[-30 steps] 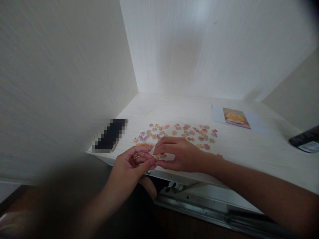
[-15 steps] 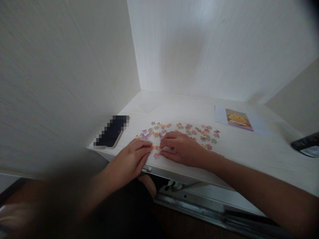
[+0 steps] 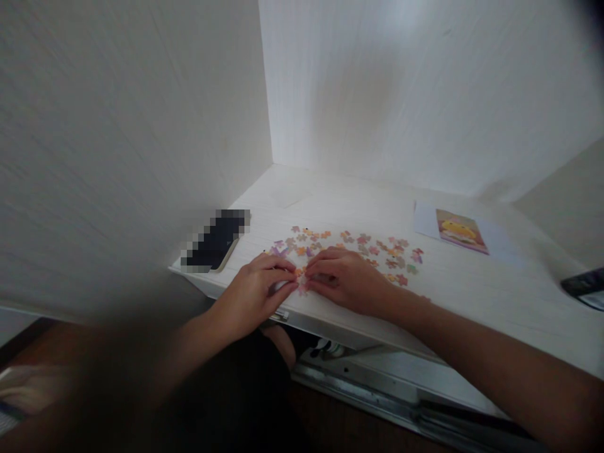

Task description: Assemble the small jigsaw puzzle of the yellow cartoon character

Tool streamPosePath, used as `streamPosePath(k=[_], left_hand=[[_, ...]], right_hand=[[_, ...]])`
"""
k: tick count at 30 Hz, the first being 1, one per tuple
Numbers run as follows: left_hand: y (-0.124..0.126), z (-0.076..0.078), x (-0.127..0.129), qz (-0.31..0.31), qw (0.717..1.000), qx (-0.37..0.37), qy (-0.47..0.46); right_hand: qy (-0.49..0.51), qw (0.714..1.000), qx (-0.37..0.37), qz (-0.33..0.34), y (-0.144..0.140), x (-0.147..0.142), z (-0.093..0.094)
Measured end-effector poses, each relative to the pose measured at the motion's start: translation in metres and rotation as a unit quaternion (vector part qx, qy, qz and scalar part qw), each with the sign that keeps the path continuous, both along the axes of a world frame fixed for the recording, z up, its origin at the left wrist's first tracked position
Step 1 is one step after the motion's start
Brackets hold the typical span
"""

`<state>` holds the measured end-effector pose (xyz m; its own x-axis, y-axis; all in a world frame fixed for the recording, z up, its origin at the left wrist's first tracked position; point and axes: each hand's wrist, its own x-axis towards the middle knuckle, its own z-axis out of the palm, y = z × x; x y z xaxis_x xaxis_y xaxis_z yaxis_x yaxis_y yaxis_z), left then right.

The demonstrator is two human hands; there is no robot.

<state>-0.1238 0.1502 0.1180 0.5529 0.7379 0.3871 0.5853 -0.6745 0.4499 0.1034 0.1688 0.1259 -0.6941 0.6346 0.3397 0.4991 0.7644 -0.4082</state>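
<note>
Near the front edge of the white desk, my left hand (image 3: 262, 284) and my right hand (image 3: 346, 278) face each other, fingertips almost meeting. Both have thumb and fingers closed on small orange jigsaw puzzle pieces (image 3: 301, 272) between them. A pinkish puzzle piece (image 3: 302, 290) lies just below, close to the fingertips. Behind and to the right of my hands, several loose puzzle pieces (image 3: 363, 239) in orange, pink, purple and grey-brown are spread over the desk. My fingers partly hide the pieces they hold.
A dark phone (image 3: 212, 242) lies at the desk's left edge. On the right, a picture card (image 3: 460, 231) with a yellow figure rests on white paper (image 3: 425, 220). A black object (image 3: 585, 288) stands at the far right. White panels (image 3: 340, 94) rise behind and left.
My left hand has come closer to my right, narrowing the space around the orange pieces. The thumb of my left hand sits farther from its fingers. The view has shifted slightly.
</note>
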Motion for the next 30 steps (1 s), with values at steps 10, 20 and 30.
streamPosePath(k=[10, 20, 30], left_hand=[[0.0026, -0.0016, -0.0002, 0.0, 1.0, 0.002, -0.009], [0.0046, -0.0001, -0.0029, 0.006, 1.0, 0.015, -0.016], [0.0051, -0.0014, -0.0047, -0.003, 1.0, 0.007, -0.004]], right_hand=[[0.0, 1.0, 0.001, 0.0, 0.0013, -0.0003, -0.0029], [-0.026, 0.999, 0.041, 0.008, -0.0006, 0.0013, -0.0025], [-0.104, 0.989, 0.099, 0.031, -0.0053, -0.0005, 0.0009]])
